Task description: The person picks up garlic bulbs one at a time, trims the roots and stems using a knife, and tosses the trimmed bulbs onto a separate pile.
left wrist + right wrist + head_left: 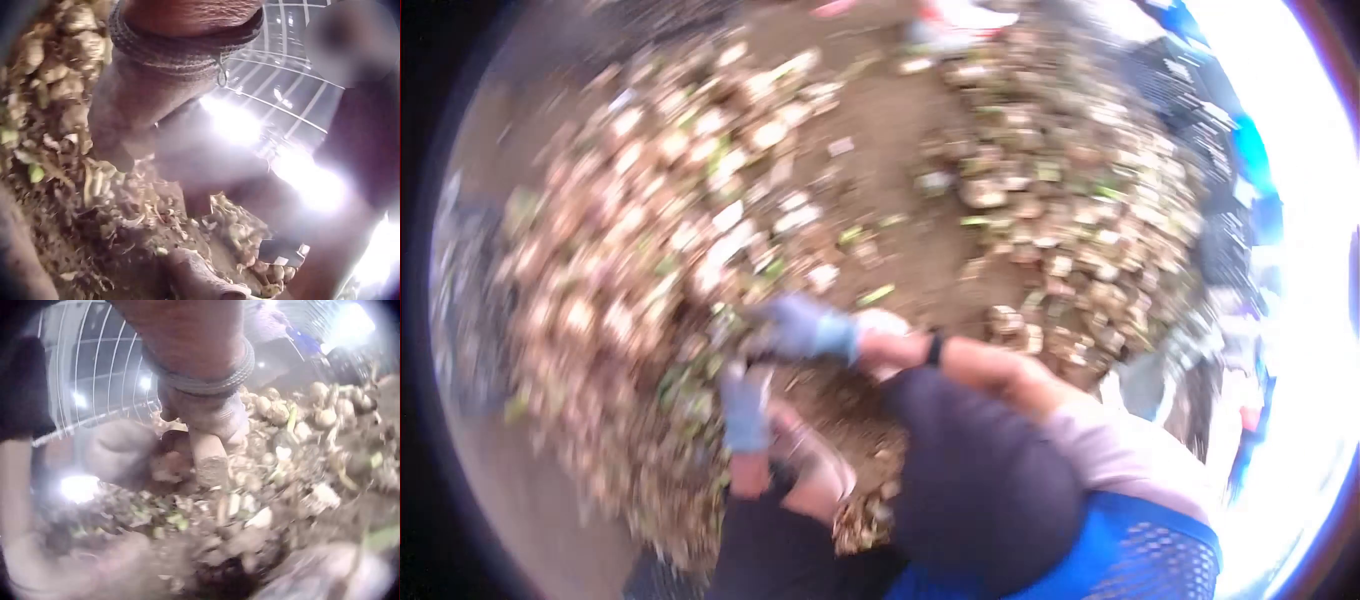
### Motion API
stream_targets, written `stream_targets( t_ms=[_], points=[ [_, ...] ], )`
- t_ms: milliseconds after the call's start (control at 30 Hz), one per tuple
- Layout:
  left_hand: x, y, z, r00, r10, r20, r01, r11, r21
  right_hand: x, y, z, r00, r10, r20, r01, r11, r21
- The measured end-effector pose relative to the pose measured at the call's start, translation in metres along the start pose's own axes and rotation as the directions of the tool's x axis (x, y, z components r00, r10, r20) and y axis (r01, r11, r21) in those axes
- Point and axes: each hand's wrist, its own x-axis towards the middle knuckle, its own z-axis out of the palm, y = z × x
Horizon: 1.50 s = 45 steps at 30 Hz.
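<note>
Both gloved hands are close together over plant debris beside a heap of pale bulbs (625, 225). The left hand (745, 408) is lower and blurred; in the left wrist view the left hand (134, 97) points its fingers down, their grip hidden. The right hand (800, 330) reaches in from the right. In the right wrist view the right hand (203, 415) grips a blunt brown piece (210, 464), with the left hand (122, 450) beside it near a dark reddish-brown shape (172, 465) too blurred to name.
Another heap of bulbs (1080, 200) lies to the right, across a strip of bare brown soil (890, 130). Light shoes or feet (815, 465) rest under the hands. A dark rounded shape (990, 480) covers the lower middle. Pale curved ribs (300, 106) show behind.
</note>
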Motion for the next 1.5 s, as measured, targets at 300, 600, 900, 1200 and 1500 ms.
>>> stream_targets(
  t_ms=[300, 600, 900, 1200, 1500],
  points=[
    [-0.011, 0.093, 0.022, 0.984, 0.016, 0.180, 0.022, 0.977, -0.210, -0.107, -0.012, -0.152, 0.810, 0.372, -0.453, -0.359, 0.926, 0.117],
    [-0.012, 0.065, 0.015, 0.911, -0.386, -0.147, 0.295, 0.858, -0.421, -0.113, 0.094, -0.148, 0.674, -0.067, -0.736, -0.399, 0.806, -0.438],
    [-0.016, 0.046, -0.003, 0.855, -0.499, -0.143, 0.343, 0.750, -0.565, -0.172, 0.163, -0.135, 0.643, 0.308, -0.702, -0.732, 0.517, -0.444],
    [-0.016, 0.042, 0.000, 0.841, -0.489, -0.230, 0.221, 0.700, -0.679, 0.046, 0.058, -0.005, 0.911, -0.027, -0.412, 0.072, 0.993, 0.095],
    [0.014, 0.035, -0.008, 0.835, -0.506, -0.216, 0.229, 0.676, -0.700, 0.058, 0.065, 0.014, 0.937, 0.302, -0.175, -0.285, 0.951, 0.117]
  ],
)
